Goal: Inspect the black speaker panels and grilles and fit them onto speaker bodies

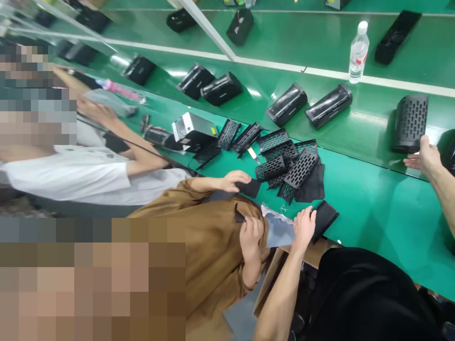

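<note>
Black cloth [366,293] fills the lower right corner, nearest the lens, and a brown cardboard box [305,251] sticks out from under the edge of the green workbench [377,227] just past it. Farther along the bench, a heap of slotted black plastic grille panels [284,163] lies with dark mesh sheets [311,182], and beyond them stand black slotted speaker housings [329,106] and a plastic water bottle [359,52]. A co-worker's brown sleeve [185,189] comes in on the left side of that heap, with one of their hands [236,181] on a small black piece [250,188] and the other hand [251,234] beside a pale silvery bag [279,232] whose end reaches almost to my fingers. The flat black pad [324,220] lies at the bench edge, its long axis slanting from lower left up toward the right. My left hand [304,229] is closed on its near end, fingers curled over it (the far end pokes out past them). My right hand [424,158] is open, fingers spread over the bench just beside a black speaker housing [410,123], holding nothing
</note>
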Available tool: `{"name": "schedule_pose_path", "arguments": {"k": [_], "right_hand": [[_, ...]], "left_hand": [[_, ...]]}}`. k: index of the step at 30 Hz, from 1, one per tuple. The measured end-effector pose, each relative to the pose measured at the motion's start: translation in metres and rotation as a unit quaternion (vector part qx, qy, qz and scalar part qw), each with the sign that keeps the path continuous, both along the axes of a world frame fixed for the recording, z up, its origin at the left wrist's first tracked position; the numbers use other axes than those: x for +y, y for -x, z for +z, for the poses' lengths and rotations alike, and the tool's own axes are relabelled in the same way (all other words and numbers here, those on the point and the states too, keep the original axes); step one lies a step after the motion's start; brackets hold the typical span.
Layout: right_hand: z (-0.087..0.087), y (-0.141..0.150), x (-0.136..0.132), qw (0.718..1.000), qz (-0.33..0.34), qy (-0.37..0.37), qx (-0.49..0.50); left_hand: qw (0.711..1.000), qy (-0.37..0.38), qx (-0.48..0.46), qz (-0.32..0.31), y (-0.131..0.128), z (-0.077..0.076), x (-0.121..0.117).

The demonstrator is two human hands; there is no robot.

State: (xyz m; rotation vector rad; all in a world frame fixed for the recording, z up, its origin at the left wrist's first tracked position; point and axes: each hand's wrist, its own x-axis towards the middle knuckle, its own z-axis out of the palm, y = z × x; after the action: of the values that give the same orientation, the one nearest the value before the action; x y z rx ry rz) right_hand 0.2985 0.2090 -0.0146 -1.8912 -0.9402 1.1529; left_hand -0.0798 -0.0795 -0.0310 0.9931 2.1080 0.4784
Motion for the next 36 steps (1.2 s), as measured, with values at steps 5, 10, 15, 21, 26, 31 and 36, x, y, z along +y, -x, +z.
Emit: {"name": "schedule_pose_path", "arguments": {"k": [5,10,15,21,26,31,36], "right_hand": [[0.009,0.041,-0.109,0.992,0.04,0.115,-0.023],[0.013,0.108,-0.217,0.96,0.159,0.21,0.094],[0.039,0.104,-0.213,0.962,0.186,0.167,0.109],[0.082,0.075,-0.194,0.962,0.22,0.131,0.092],[0.092,0.073,-0.199,0.963,0.2,0.144,0.112],[0.083,0.067,-0.202,0.959,0.161,0.167,0.161],[0.072,0.06,-0.207,0.949,0.13,0.178,0.223]], "left_hand": [[0.996,0.0,-0.081,-0.035,-0.003,-0.003,0.019],[0.974,-0.025,-0.221,-0.039,-0.034,0.004,0.047],[0.928,-0.014,-0.373,-0.009,-0.077,0.02,0.07],[0.839,0.047,-0.539,0.058,-0.097,0.044,0.079],[0.826,0.037,-0.563,0.017,-0.101,0.061,0.077],[0.854,0.042,-0.517,-0.04,-0.103,0.073,0.078],[0.893,0.01,-0.43,-0.13,-0.109,0.077,0.076]]}}
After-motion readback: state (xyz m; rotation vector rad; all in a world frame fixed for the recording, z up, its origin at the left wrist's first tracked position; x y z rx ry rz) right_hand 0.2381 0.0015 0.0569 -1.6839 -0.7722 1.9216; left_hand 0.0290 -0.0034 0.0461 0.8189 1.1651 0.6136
